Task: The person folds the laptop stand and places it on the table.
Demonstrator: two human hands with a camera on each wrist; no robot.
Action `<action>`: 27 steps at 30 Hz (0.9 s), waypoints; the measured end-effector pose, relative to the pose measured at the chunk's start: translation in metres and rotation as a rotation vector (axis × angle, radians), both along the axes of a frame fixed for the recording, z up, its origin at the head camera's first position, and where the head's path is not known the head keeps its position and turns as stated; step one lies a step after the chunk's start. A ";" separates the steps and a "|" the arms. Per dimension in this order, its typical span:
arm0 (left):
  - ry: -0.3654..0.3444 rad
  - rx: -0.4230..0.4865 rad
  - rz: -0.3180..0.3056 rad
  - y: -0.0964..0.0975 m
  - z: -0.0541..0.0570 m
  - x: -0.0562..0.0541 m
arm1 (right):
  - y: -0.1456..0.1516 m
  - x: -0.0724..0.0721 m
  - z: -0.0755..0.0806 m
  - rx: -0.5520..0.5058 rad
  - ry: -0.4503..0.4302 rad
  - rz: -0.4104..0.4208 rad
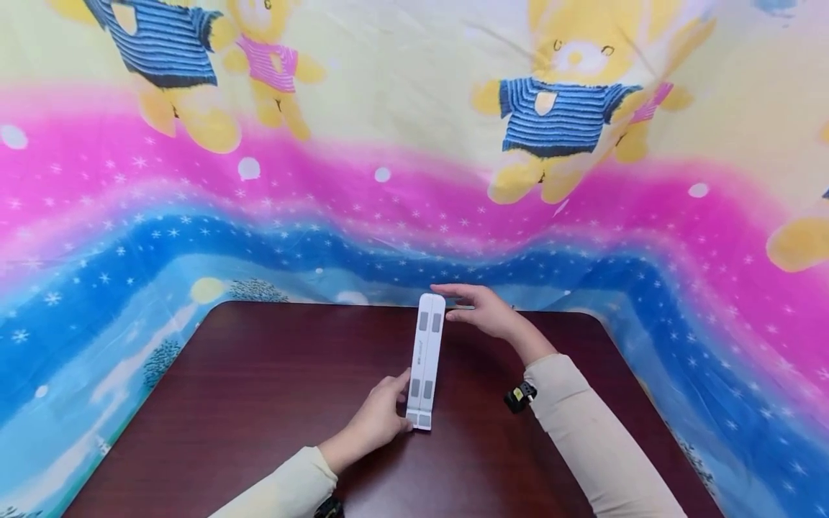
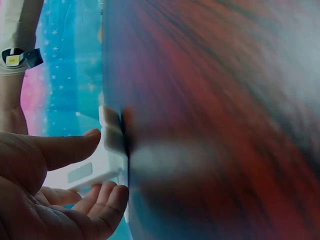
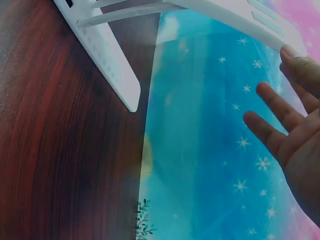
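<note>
A white folding laptop stand (image 1: 424, 360) with grey rubber pads is unfolded on the brown table, its narrow double bar slanting up and away in the head view. My left hand (image 1: 376, 417) grips its lower end, the thumb on one side and the fingers on the other; the left wrist view shows this hand (image 2: 55, 185) close around the stand's corner (image 2: 112, 145). At the raised end is my right hand (image 1: 482, 311), fingers spread and loosely bent. In the right wrist view, a fingertip of that hand (image 3: 300, 120) meets the corner of the upper bar (image 3: 240, 22).
The dark wooden table (image 1: 259, 388) has a glossy top and rounded far corners. Behind and beside it hangs a patterned cloth (image 1: 401, 194) with bears and snowflakes. A small black device (image 1: 520, 396) is strapped at the right wrist.
</note>
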State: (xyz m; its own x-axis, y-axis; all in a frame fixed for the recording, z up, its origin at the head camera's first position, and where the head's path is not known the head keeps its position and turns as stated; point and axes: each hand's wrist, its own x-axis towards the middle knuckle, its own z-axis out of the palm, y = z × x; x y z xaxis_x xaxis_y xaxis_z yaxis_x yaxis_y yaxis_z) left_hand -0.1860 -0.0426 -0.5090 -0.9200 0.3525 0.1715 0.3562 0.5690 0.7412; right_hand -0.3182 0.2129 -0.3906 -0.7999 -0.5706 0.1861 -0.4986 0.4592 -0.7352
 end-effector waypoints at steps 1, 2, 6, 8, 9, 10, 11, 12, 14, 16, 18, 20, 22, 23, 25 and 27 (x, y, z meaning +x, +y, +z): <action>0.005 -0.009 -0.004 0.000 -0.002 0.000 | -0.001 -0.001 -0.001 0.006 0.011 0.003; 0.006 -0.015 -0.008 0.000 -0.003 0.000 | -0.001 -0.002 -0.002 0.011 0.021 0.000; 0.011 -0.040 -0.023 -0.001 -0.007 0.000 | -0.002 -0.003 -0.005 0.044 0.072 -0.041; 0.013 -0.053 -0.038 -0.002 -0.006 -0.002 | -0.002 -0.002 -0.004 0.052 0.088 -0.050; 0.014 -0.060 -0.051 -0.003 -0.005 -0.003 | -0.002 -0.001 -0.003 0.054 0.099 -0.052; 0.013 -0.065 -0.068 -0.004 -0.004 -0.005 | -0.001 -0.001 -0.003 0.056 0.109 -0.056; 0.005 -0.075 -0.088 -0.006 -0.003 -0.007 | -0.001 0.000 -0.002 0.058 0.121 -0.059; -0.002 -0.084 -0.115 -0.008 -0.002 -0.010 | 0.000 0.001 -0.001 0.063 0.135 -0.066; -0.019 -0.106 -0.183 -0.011 0.001 -0.016 | 0.005 0.005 0.000 0.082 0.170 -0.083; -0.034 -0.138 -0.261 -0.014 0.003 -0.023 | 0.012 0.011 0.003 0.105 0.213 -0.103; -0.051 -0.176 -0.330 -0.017 0.005 -0.030 | 0.018 0.018 0.006 0.135 0.257 -0.127; -0.064 -0.205 -0.376 -0.019 0.006 -0.037 | 0.023 0.024 0.010 0.160 0.295 -0.146; -0.082 -0.218 -0.389 -0.019 0.008 -0.041 | 0.025 0.027 0.013 0.179 0.309 -0.147; -0.084 -0.227 -0.385 -0.019 0.008 -0.042 | 0.026 0.028 0.015 0.179 0.301 -0.138; -0.065 -0.244 -0.377 -0.019 0.007 -0.041 | 0.026 0.026 0.017 0.153 0.221 -0.090; -0.039 -0.260 -0.363 -0.018 0.007 -0.037 | 0.027 0.022 0.018 0.121 0.124 -0.030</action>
State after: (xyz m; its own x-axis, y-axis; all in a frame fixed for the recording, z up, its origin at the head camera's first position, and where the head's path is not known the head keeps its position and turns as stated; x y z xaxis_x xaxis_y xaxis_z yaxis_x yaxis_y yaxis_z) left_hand -0.2228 -0.0606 -0.5017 -0.7330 0.6803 0.0024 0.5416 0.5815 0.6070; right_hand -0.2959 0.2396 -0.3724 -0.7920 -0.5709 0.2163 -0.5670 0.5564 -0.6074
